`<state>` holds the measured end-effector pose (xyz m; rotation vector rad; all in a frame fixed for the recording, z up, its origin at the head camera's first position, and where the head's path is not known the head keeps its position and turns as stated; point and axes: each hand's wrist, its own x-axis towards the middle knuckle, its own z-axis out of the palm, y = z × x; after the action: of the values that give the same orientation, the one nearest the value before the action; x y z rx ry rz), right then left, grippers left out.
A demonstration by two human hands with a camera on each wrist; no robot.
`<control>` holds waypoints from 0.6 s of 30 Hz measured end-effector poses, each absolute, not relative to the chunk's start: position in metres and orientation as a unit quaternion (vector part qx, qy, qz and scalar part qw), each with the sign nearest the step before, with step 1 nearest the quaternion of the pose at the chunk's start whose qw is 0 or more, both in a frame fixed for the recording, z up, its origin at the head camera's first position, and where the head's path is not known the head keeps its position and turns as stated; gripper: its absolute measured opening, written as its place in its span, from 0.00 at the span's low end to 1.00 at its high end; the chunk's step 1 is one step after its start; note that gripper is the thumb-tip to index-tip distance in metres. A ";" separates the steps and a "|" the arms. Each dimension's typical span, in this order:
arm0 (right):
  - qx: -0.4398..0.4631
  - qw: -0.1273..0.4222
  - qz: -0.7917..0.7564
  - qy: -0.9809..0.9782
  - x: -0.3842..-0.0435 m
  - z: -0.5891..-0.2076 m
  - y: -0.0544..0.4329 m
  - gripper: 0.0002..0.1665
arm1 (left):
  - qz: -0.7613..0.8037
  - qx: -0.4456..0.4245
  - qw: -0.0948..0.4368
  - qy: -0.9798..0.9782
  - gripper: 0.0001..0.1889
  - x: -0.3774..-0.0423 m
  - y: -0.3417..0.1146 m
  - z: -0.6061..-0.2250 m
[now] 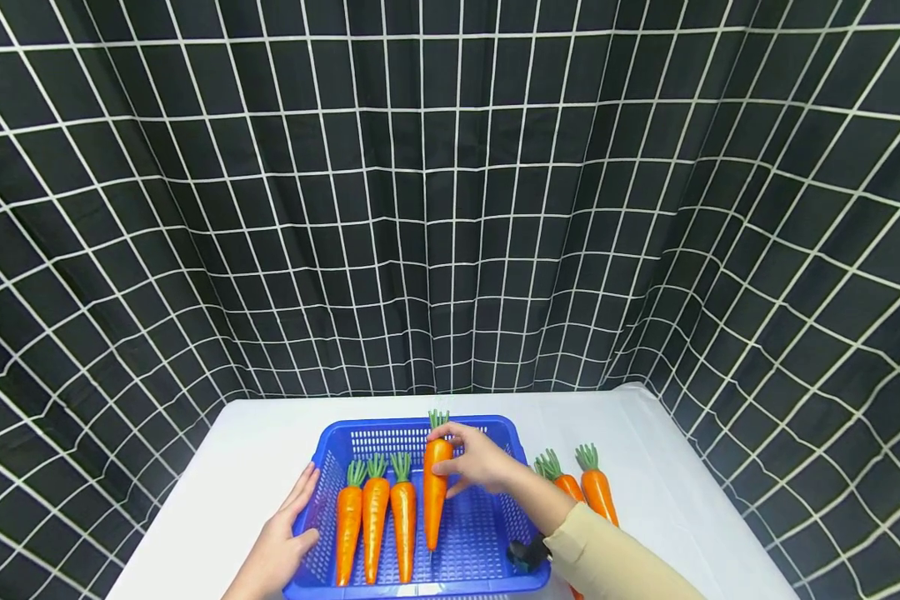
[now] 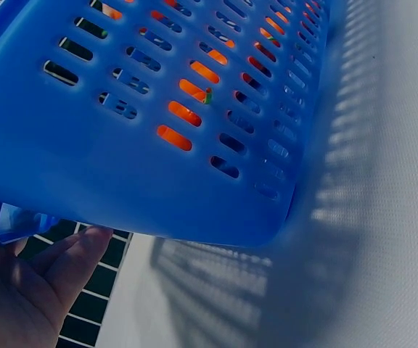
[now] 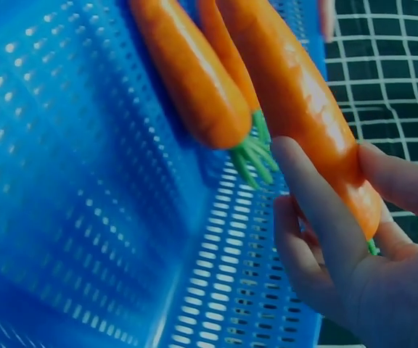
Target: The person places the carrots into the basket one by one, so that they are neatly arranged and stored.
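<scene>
Currently, a person's right hand (image 1: 482,461) is holding a carrot (image 1: 435,500) within the outline of a blue basket (image 1: 472,537), which is standing on a white desk (image 1: 270,433). Thumb and fingers are pinching the carrot close to its leafy end. Its long axis is running almost straight from the far rim of the basket to the near one, green stems pointing to the far rim and thin tip to the near; whether that tip is touching the basket floor, I cannot tell.

Three carrots (image 1: 376,521) are lying side by side in the left part of the basket, pointing much the same way, and the gripped one is sitting just to their right, with bare basket floor on its other side. The right hand is reaching in from the right of the basket. The left hand (image 1: 279,540) is resting at the left rim, its fingers stretched out, farther from the gripped carrot.

Right of the basket, loose carrots (image 1: 598,495) are lying on the desk, partly hidden by the right forearm (image 1: 543,502).
</scene>
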<state>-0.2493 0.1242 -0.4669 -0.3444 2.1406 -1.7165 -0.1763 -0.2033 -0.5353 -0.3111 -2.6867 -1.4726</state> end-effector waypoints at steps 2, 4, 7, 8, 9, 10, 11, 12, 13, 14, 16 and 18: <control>-0.116 0.198 -0.605 0.762 -0.249 -0.470 0.121 0.25 | -0.477 -0.104 0.031 -0.872 0.46 -0.177 -0.203 -0.534; -0.112 0.205 -0.600 0.765 -0.248 -0.473 0.118 0.25 | -0.475 -0.107 0.034 -0.873 0.46 -0.177 -0.203 -0.533; -0.108 0.218 -0.594 0.767 -0.249 -0.479 0.115 0.25 | -0.473 -0.107 0.034 -0.874 0.46 -0.178 -0.203 -0.532; -0.107 0.222 -0.592 0.767 -0.249 -0.481 0.114 0.25 | -0.472 -0.107 0.034 -0.874 0.46 -0.178 -0.203 -0.532; -0.103 0.227 -0.592 0.766 -0.250 -0.483 0.113 0.25 | -0.472 -0.105 0.032 -0.875 0.46 -0.178 -0.203 -0.531; -0.100 0.231 -0.589 0.768 -0.250 -0.486 0.112 0.25 | -0.471 -0.104 0.030 -0.875 0.46 -0.178 -0.203 -0.531; -0.097 0.236 -0.587 0.768 -0.250 -0.489 0.111 0.25 | -0.471 -0.103 0.029 -0.876 0.46 -0.178 -0.202 -0.531; -0.095 0.241 -0.583 0.770 -0.249 -0.492 0.111 0.25 | -0.470 -0.102 0.028 -0.876 0.46 -0.178 -0.202 -0.531; -0.093 0.248 -0.579 0.771 -0.249 -0.495 0.110 0.25 | -0.471 -0.102 0.027 -0.876 0.46 -0.178 -0.202 -0.531; -0.090 0.257 -0.574 0.772 -0.248 -0.497 0.110 0.25 | -0.471 -0.100 0.026 -0.876 0.46 -0.178 -0.202 -0.532; -0.086 0.274 -0.560 0.777 -0.247 -0.502 0.108 0.26 | -0.473 -0.101 0.026 -0.875 0.46 -0.177 -0.203 -0.532; -0.085 0.287 -0.549 0.780 -0.246 -0.505 0.107 0.27 | -0.476 -0.101 0.025 -0.873 0.45 -0.176 -0.203 -0.533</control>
<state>-0.2457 0.1074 -0.5047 -0.2265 2.0849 -1.4675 -0.1761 -0.2032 -0.5330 -0.3129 -2.6993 -1.4724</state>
